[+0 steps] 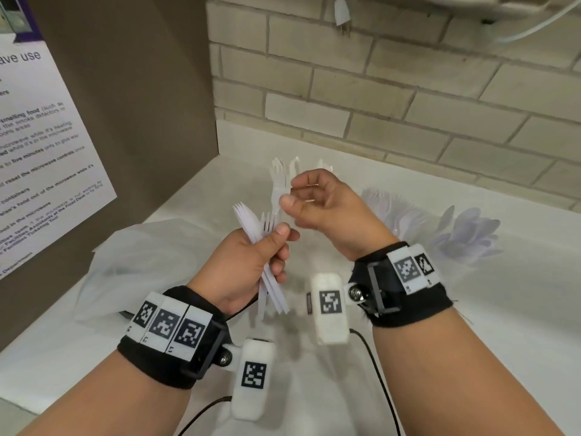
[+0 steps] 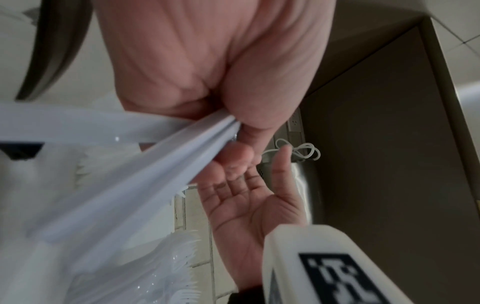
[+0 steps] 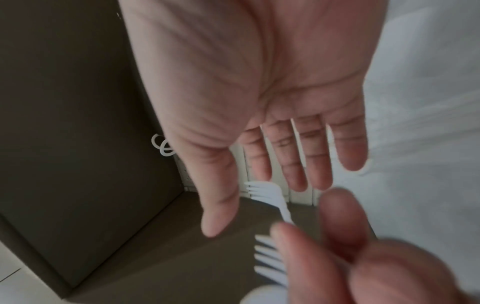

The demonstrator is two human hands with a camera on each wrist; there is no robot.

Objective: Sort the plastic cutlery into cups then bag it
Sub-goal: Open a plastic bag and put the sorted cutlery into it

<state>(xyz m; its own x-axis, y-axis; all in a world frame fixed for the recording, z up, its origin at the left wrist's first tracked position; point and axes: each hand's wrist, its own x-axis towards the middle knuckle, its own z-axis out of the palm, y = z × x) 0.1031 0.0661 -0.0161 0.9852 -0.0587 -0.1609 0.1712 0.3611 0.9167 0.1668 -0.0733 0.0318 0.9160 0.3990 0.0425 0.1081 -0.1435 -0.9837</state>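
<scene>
My left hand (image 1: 276,247) grips a bundle of white plastic forks (image 1: 267,243), tines up, above the white counter. One fork (image 1: 277,187) sticks up higher out of that bundle. My right hand (image 1: 294,193) hovers beside this fork, thumb close to its neck, fingers relaxed and holding nothing. The right wrist view shows the open right hand (image 3: 272,102) with the fork (image 3: 267,195) beyond its fingertips. The left wrist view shows the fork handles (image 2: 155,164) running out under my left hand (image 2: 194,61). A clear plastic bag (image 1: 141,262) lies at the left.
Clear cups of white cutlery stand behind and to the right: forks (image 1: 295,165), more cutlery (image 1: 393,209), what look like spoons (image 1: 465,234). A brown panel with a printed notice (image 1: 47,152) walls the left; a brick wall (image 1: 377,105) runs behind. Black cables (image 1: 377,372) cross the near counter.
</scene>
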